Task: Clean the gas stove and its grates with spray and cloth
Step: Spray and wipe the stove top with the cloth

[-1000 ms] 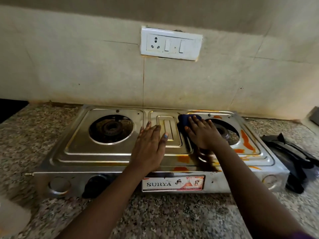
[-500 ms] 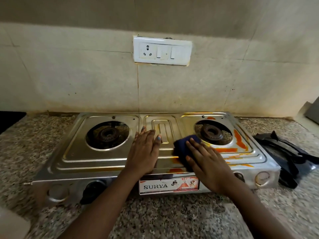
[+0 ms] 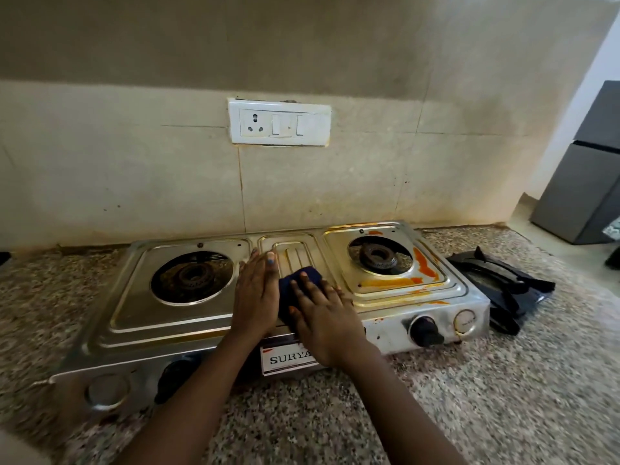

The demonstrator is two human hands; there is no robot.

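- Steel gas stove [image 3: 174, 310] sits on the speckled counter [image 3: 503, 380]; both grates are off and piled as a black stack [image 3: 506, 293] just beside its right end
- Dark blue cloth [image 3: 295, 283] now lies on the centre panel near the front edge; a second ago I saw it up by the right burner [image 3: 379, 255], so the wipe has swept left and toward me
- Right hand [image 3: 322, 317] presses flat on the cloth, fingers straight and a little spread, nothing pinched
- Left hand [image 3: 256, 297] lies flat on the stove top just beside the cloth, fingers straight and together, holding nothing; it has barely shifted, bracing I'd say
- Orange stains [image 3: 402, 281] show around the right burner and along the front lip; I judge that side needs more passes
- Left burner [image 3: 193, 276] side looks untouched; spray bottle not in view; grates not yet cleaned, I think
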